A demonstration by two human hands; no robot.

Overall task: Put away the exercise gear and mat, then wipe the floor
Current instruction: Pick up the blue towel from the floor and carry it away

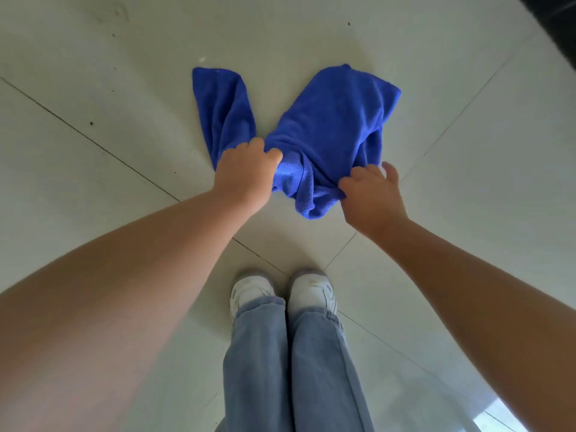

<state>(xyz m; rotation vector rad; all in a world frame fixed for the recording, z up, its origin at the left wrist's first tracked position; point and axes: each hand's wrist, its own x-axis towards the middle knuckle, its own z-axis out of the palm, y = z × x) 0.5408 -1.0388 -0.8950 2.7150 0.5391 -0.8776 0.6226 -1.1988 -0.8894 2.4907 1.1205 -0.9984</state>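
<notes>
Head view: pale tiled floor [109,145] with dark grout lines and a few dark specks; white shoes [311,291] and blue jeans [280,369] at bottom. No containers seen. Blue cloth [333,120] spread on floor in V shape, two flaps fanning away. Left hand [243,176] clenched around bunched near edge of cloth. Right hand [374,194] pinching cloth's near right edge, little finger lifted.

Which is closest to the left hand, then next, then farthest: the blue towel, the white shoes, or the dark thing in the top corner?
1. Blue towel: gripped by the left hand.
2. White shoes: below, by the feet.
3. Dark thing: top right corner.
</notes>
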